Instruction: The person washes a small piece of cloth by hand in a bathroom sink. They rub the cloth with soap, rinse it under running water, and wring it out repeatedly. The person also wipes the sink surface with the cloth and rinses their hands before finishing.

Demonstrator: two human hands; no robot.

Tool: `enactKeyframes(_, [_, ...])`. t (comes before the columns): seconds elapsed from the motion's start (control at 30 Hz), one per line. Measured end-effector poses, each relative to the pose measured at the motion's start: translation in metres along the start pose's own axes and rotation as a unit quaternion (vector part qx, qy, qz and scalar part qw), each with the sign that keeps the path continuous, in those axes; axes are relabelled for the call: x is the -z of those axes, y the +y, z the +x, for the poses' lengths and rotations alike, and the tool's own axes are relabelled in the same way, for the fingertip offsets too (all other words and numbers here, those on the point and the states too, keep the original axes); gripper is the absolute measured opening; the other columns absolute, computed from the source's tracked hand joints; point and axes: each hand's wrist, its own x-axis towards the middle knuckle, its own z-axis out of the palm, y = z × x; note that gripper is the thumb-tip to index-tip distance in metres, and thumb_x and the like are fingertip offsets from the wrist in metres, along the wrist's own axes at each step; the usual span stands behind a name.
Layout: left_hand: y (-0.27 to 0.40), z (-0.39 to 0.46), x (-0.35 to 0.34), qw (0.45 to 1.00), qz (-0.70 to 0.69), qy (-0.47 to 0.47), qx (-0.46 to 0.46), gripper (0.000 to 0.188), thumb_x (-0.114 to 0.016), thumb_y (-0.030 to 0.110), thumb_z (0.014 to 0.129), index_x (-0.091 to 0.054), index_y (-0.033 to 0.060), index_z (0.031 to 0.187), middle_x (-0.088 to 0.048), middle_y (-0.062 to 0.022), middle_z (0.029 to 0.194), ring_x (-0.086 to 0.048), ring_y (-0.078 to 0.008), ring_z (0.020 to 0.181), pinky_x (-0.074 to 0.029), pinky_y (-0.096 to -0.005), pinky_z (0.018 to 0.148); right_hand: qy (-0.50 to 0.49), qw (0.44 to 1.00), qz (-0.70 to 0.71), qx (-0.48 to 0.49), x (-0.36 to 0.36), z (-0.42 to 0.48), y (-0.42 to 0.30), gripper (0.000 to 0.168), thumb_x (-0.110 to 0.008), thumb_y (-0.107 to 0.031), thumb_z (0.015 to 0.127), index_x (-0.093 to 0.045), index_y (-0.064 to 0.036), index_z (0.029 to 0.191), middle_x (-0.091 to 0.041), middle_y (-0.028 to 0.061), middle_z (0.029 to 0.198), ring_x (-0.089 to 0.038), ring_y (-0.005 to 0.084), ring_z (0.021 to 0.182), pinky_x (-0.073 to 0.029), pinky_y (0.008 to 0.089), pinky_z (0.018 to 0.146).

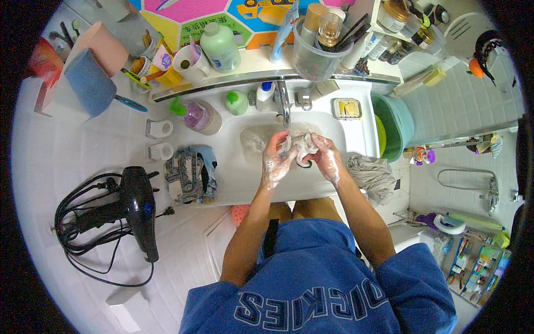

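Note:
Both soapy hands are over the front of a white washbasin point(238, 179). My right hand point(323, 156) grips a bunched, wet, light-coloured cloth point(306, 144) with a dark edge hanging below. My left hand point(278, 156) is at the cloth's left side, fingers curled and lathered; whether it grips the cloth or only touches it is hard to see. Beyond the hands stands a chrome faucet point(284, 104). Cloudy, sudsy water point(254, 142) lies in the bowl, its depth hidden.
Grey fabric point(371, 177) drapes over the basin's right edge, and folded patterned cloth point(190, 173) lies on the left. A soap dish point(347, 108), pump bottles point(200, 116) and a white bottle point(265, 96) line the back. A black hair dryer point(137, 213) hangs at left; teal buckets point(396, 129) stand right.

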Motion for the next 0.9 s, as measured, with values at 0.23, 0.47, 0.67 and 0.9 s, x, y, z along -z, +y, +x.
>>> enactKeyframes(0.23, [0.017,-0.01,0.008,0.987,-0.153,-0.032,0.044,0.015,-0.064,0.008,0.082,-0.056,0.0025,0.094,-0.058,-0.0015,0.084,-0.053,-0.0069,0.073,-0.045,-0.0223,0.063,-0.058,0.986,-0.142,0.061,-0.019,-0.003,-0.008,0.011,-0.059,-0.015,0.087,-0.058,-0.006,0.079,-0.061,-0.001,0.076,-0.055,0.0067,0.069,-0.045,0.0225,0.056])
enactKeyframes(0.47, [0.017,-0.002,0.011,0.934,-0.345,0.011,0.094,0.007,-0.056,0.012,0.088,-0.053,0.0064,0.091,-0.057,-0.0018,0.086,-0.055,-0.0111,0.079,-0.046,-0.0258,0.072,0.009,0.995,-0.055,0.087,-0.017,0.001,-0.002,0.018,-0.059,-0.022,0.088,-0.058,-0.008,0.077,-0.059,-0.0022,0.074,-0.052,0.0056,0.067,-0.041,0.0214,0.061])
enactKeyframes(0.67, [0.015,0.001,-0.001,0.825,-0.516,0.011,0.232,0.012,-0.052,0.018,0.09,-0.054,0.0107,0.1,-0.058,-0.0063,0.096,-0.057,-0.0169,0.089,-0.048,-0.0321,0.079,0.151,0.987,0.004,0.061,-0.027,0.018,0.013,0.032,-0.059,-0.032,0.086,-0.061,-0.002,0.075,-0.062,0.0033,0.07,-0.054,0.0121,0.058,-0.045,0.0249,0.059])
enactKeyframes(0.9, [-0.047,0.018,-0.032,0.874,-0.346,0.029,0.339,0.024,-0.043,0.024,0.092,-0.057,0.0062,0.098,-0.059,-0.0058,0.089,-0.056,-0.0162,0.082,-0.048,-0.0289,0.073,0.26,0.876,-0.392,0.108,-0.024,0.039,0.04,0.031,-0.06,-0.023,0.08,-0.06,0.001,0.061,-0.056,0.021,0.058,-0.054,0.0309,0.048,-0.043,0.0382,0.051])
